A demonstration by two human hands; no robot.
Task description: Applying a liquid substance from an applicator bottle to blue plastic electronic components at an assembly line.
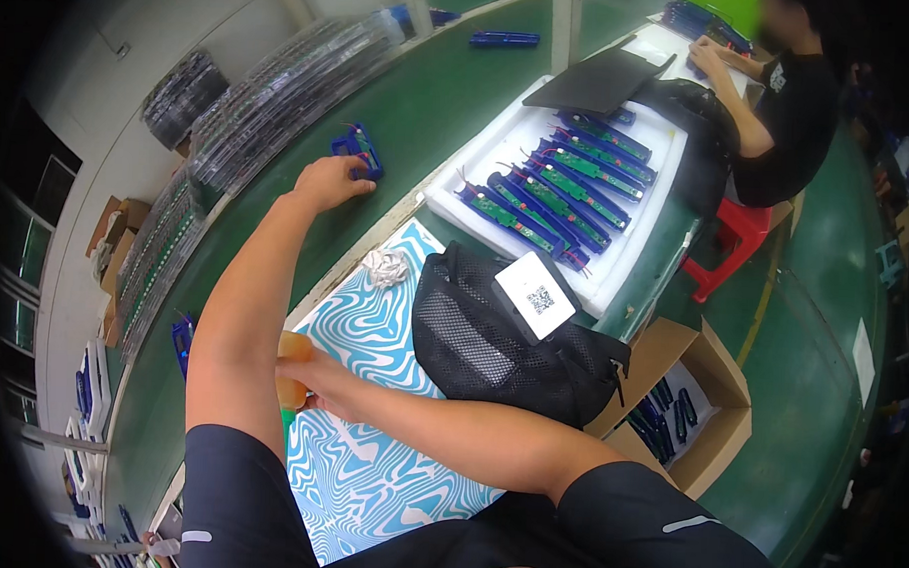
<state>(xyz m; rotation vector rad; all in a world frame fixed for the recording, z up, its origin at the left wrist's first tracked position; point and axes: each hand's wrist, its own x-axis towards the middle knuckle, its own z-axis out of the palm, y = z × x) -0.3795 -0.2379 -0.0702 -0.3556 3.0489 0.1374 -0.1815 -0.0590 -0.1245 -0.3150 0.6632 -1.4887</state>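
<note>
My left hand reaches out over the green work surface. Its curled fingers grip the near edge of a blue plastic housing with a green circuit board and thin red wires. Lower down, partly behind my left forearm, my right hand closes around an orange bottle with a green tip pointing downward. Part of the bottle is hidden by that forearm. Below my right hand lies a blue-and-white swirl-patterned sheet, with a crumpled white wad near its far end.
A white foam tray of several blue housings with green boards stands right of centre. Before it lies a black mesh bag with a white card. An open carton sits at right. Another person works beyond, beside a red stool.
</note>
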